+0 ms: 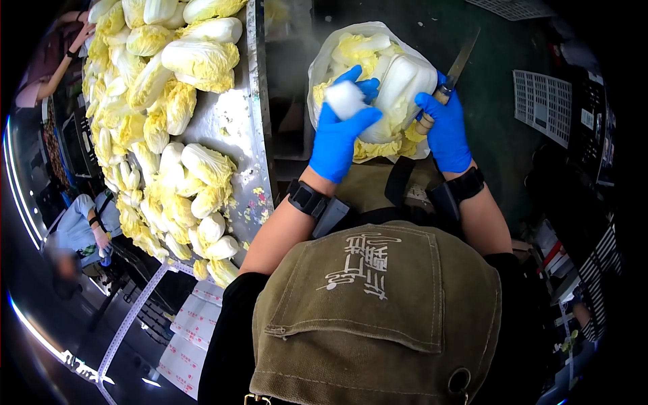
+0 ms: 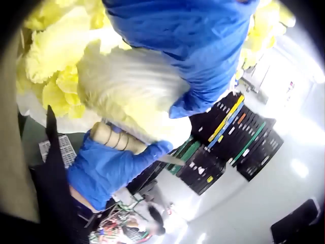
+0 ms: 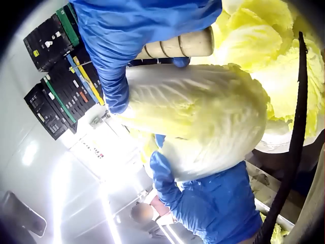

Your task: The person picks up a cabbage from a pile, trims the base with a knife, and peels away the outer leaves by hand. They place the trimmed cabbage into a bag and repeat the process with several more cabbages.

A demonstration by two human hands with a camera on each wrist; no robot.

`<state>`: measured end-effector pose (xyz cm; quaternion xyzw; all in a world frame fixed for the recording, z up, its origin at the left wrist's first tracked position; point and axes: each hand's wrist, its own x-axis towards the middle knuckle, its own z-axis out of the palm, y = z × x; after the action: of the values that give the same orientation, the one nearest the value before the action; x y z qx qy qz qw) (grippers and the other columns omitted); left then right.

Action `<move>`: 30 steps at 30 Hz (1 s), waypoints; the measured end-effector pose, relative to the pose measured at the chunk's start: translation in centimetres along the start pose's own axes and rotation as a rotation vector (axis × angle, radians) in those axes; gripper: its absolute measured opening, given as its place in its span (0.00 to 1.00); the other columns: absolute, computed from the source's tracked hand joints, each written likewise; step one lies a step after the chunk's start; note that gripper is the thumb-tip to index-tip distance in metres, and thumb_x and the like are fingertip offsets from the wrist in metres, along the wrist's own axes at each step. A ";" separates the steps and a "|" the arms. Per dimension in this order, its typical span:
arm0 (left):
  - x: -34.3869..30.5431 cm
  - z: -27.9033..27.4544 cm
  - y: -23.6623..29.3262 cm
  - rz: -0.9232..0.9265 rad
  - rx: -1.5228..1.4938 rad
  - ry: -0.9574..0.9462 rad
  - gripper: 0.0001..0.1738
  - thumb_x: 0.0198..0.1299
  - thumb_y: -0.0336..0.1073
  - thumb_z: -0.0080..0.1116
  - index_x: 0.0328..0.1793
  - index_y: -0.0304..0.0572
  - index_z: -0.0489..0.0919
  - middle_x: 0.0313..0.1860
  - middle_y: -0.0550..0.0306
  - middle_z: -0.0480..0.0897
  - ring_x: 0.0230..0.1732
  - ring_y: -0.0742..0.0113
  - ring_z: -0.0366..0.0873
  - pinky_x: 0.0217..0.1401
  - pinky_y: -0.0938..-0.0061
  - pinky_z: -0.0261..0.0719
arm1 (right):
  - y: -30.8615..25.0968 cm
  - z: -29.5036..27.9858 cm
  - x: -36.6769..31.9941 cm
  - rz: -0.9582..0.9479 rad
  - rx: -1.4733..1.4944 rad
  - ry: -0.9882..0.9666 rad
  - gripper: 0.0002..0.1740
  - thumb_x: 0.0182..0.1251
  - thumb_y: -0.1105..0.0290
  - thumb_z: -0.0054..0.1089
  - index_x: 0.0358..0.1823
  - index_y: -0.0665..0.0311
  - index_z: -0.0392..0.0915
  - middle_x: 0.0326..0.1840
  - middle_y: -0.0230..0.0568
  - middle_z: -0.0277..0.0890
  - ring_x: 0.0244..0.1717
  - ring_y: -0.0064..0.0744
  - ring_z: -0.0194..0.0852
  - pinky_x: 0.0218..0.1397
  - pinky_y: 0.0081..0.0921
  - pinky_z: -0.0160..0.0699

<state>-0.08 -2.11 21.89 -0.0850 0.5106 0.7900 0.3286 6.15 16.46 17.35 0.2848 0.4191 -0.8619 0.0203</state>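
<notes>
A pale napa cabbage point(image 1: 405, 81) lies between my two blue-gloved hands, above a white-lined container point(image 1: 322, 64) of yellow leaves. My left hand point(image 1: 341, 138) grips a whitish outer leaf point(image 3: 203, 157) at the cabbage's side; its white end is blurred in the head view. My right hand point(image 1: 447, 131) holds a knife by its ringed wooden handle point(image 3: 177, 47), while its thumb presses against the cabbage. The blade point(image 1: 464, 57) points up and away to the right. In the left wrist view, part of the blade point(image 2: 170, 160) shows past the right thumb.
On the left, a metal table point(image 1: 246, 101) carries a heap of napa cabbages point(image 1: 199, 57). Another person's arm point(image 1: 57, 77) reaches in beyond the heap, and a second person sits lower left. A pale slatted crate point(image 1: 542, 108) stands on the right; a dark strap point(image 3: 297, 132) crosses the right wrist view.
</notes>
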 end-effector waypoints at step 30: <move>4.6 -7.3 -2.6 -0.248 0.253 0.166 0.22 0.53 0.38 0.66 0.53 0.39 0.75 0.47 0.53 0.80 0.49 0.63 0.78 0.51 0.69 0.78 | 1.0 -7.0 0.8 0.246 0.313 0.377 0.20 0.67 0.45 0.52 0.24 0.48 0.68 0.13 0.18 0.52 0.13 0.14 0.51 0.18 0.16 0.60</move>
<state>-3.50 -5.72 14.43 -0.1700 0.6169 0.6632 0.3883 9.10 21.10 12.86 0.4885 0.2395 -0.8390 0.0020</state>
